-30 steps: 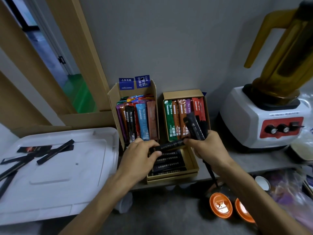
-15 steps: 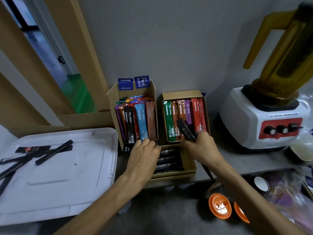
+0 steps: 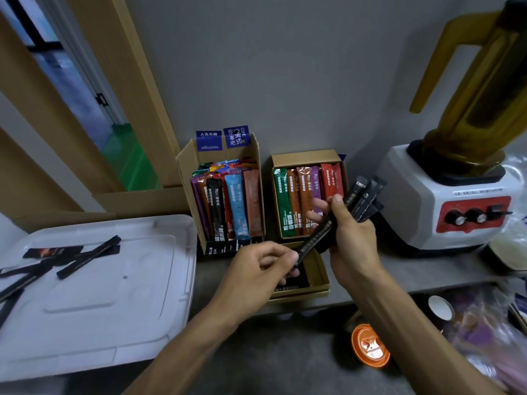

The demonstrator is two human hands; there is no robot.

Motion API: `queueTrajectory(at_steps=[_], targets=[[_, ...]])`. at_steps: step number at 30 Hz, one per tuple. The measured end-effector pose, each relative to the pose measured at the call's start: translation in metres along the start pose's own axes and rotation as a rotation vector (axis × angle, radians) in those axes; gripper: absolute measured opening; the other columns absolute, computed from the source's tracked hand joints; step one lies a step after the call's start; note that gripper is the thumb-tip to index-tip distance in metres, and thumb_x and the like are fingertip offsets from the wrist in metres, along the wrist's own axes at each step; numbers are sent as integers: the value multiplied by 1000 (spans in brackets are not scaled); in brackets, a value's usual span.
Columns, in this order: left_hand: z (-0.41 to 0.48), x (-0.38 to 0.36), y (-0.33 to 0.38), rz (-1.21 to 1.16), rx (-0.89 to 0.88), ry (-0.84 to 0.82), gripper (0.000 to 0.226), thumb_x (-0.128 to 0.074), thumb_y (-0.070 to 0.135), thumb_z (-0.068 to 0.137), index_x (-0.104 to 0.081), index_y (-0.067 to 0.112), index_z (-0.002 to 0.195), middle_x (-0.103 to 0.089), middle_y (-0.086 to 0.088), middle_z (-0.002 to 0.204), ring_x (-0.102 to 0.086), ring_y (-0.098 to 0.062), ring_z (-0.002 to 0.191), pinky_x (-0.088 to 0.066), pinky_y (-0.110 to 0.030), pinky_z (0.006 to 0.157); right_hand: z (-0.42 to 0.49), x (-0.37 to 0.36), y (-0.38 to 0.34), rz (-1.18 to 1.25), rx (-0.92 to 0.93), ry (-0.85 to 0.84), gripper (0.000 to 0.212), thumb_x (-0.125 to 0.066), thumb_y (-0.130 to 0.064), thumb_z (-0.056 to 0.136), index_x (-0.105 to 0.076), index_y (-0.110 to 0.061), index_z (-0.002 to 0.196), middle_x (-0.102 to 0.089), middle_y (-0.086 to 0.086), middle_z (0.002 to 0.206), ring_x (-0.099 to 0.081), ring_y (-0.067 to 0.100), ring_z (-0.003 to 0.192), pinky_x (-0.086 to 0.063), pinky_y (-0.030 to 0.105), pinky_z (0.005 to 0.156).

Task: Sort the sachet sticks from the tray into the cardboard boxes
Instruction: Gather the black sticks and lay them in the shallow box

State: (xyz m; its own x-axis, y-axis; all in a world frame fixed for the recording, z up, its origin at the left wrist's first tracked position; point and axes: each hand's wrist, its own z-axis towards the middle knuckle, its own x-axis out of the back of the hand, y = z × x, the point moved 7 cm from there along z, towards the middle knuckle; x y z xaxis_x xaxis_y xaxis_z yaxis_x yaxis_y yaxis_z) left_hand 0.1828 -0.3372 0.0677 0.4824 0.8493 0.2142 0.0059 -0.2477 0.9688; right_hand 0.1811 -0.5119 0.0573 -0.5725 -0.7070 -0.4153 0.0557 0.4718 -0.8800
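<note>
Grey counter (image 3: 399,269), boxed sachets (image 3: 236,206) marked "15g", right hand (image 3: 353,240) gripping black sticks (image 3: 365,201)

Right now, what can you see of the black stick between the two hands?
The black stick is long, thin, dark and matt, with small pale print along it. It slants up to the right above the low box. The left hand pinches its lower end; its upper end runs into the right hand, which also grips a bundle of like sticks.

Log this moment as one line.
left hand: pinches single black stick | right hand: grips black stick bundle | tray: holds loose sticks
</note>
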Motion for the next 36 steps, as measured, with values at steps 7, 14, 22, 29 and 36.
queueTrajectory(at_steps=[7,14,22,29,36], targets=[[1,34,-8,158,-25,135,10,-63,21,95,-72,26,96,-73,8,86,-67,-2,83,-52,-16,70,6,13,-17,-249,66,-65,28,-57,-30,100,-64,-6,112,-73,8,90,-70,19,75,-55,30,68],[12,50,-16,340,-42,133,12,-62,25,96,-73,28,98,-71,13,92,-61,5,91,-51,-20,79,-8,-3,-7,-640,-91,-452,19,-73,-20,88,-65,-10,102,-66,-1,75,-59,6,60,-49,21,56],[14,45,-32,824,-132,261,8,-63,34,93,-65,31,100,-58,16,97,-50,-4,96,-42,-20,76,0,-4,23,-1103,-111,-432,19,-67,-12,92,-59,-15,110,-69,6,97,-73,14,71,-57,22,57],[21,15,-30,1048,-356,106,17,-67,43,88,-64,32,102,-54,17,97,-36,-4,91,-34,-25,84,3,-13,37,-1236,-69,-423,35,-68,-12,92,-51,-17,123,-65,7,108,-73,14,62,-52,17,48],[28,14,-33,1066,-329,72,15,-64,42,90,-60,33,101,-47,19,94,-36,-4,90,-27,-24,83,3,0,16,-1111,-18,-392,24,-69,-19,92,-57,-20,114,-67,6,100,-69,13,76,-55,22,54]])
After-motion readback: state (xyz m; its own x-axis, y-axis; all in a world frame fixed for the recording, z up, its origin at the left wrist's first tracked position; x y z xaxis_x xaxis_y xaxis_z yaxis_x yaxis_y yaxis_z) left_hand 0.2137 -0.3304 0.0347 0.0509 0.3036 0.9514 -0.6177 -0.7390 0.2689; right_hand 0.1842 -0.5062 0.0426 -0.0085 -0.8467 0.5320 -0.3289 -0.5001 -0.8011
